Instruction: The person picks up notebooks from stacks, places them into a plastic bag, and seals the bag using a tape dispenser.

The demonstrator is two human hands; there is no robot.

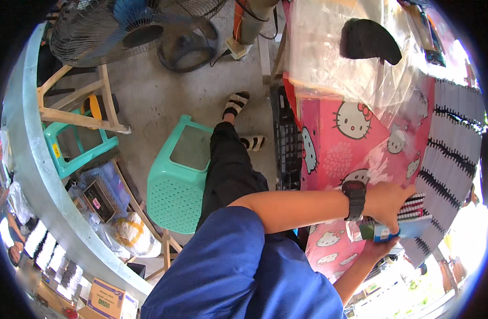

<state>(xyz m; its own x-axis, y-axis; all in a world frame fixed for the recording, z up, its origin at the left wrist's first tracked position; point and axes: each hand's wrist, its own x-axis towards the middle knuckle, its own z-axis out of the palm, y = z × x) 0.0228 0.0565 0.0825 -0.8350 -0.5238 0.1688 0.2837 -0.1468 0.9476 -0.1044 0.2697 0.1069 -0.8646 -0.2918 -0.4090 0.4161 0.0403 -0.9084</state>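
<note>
My left hand (pixel 385 203), with a dark watch on its wrist, reaches across to the table on the right. Its fingers are closed over a small stack of spiral-bound notebooks (pixel 386 233) with a blue and green cover. From below, my right hand (pixel 379 251) grips the same stack, its fingers partly hidden. Dark and red spiral bindings (pixel 412 206) show just beyond my left hand. Alongside lie long rows of white notebooks (pixel 449 143) with black spiral bindings.
A pink patterned sheet (pixel 329 154) covers the table, with clear plastic (pixel 313 48) and a black piece (pixel 369 41) on top. A green stool (pixel 175 196) stands beside my leg. At the upper left is a large fan (pixel 140 34); a metal-edged table (pixel 28 122) curves along the left.
</note>
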